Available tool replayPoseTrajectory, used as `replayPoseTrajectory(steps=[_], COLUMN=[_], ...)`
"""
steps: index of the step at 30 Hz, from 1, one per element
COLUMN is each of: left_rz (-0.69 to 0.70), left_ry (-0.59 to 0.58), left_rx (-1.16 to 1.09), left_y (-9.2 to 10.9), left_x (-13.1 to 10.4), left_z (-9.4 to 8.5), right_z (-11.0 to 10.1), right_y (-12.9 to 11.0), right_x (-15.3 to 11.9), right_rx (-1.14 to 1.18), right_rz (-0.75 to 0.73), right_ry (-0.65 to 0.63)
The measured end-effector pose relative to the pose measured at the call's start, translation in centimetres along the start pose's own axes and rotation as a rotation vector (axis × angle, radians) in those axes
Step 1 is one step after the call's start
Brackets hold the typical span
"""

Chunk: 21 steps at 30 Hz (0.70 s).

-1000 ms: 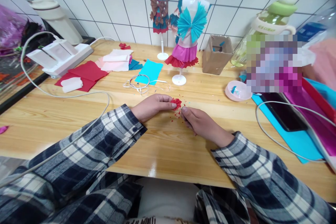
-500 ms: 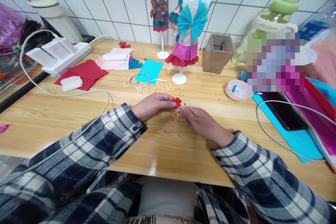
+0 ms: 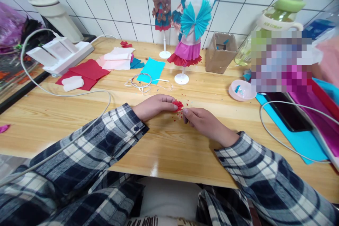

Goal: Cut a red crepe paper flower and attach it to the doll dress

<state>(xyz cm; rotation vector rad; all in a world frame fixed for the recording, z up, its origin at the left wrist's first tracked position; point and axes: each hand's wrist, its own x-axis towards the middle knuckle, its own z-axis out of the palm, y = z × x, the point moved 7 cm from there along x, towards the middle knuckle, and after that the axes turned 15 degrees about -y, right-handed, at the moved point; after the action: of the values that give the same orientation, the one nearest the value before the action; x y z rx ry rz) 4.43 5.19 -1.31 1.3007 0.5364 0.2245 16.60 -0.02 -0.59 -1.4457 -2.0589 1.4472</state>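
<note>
Left hand (image 3: 155,106) pinched small red pleated paper rosette (image 3: 178,105) at fingertips, low over wooden table (image 3: 169,148), mid-front. Right hand (image 3: 203,124) closed just beside it, thumb and forefinger nipped at rosette's edge; whether it held anything more, could not tell. Step judged best done with light pinch, pleats kept fanned, wrists resting on table. Red scraps (image 3: 181,114) lay under hands. Loose ribbon coil (image 3: 141,82), mannequin stand (image 3: 181,78), pink dish (image 3: 242,90) sat beyond, near but apart; white cable (image 3: 79,95) crossed left sleeve
</note>
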Motion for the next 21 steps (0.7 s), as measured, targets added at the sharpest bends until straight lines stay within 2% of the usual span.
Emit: replayPoseTrajectory(steps=[9, 21], left_rz=[-0.004, -0.025], left_ry=[-0.024, -0.017], left_rx=[0.127, 0.102], left_y=[0.6, 0.55], left_x=[-0.16, -0.16], left_z=[0.23, 0.34], right_z=[0.19, 0.32], right_y=[0.0, 0.15], right_x=[0.13, 0.21], right_rx=[-0.023, 0.002], right_rz=[0.018, 0.018], right_ry=[-0.045, -0.075])
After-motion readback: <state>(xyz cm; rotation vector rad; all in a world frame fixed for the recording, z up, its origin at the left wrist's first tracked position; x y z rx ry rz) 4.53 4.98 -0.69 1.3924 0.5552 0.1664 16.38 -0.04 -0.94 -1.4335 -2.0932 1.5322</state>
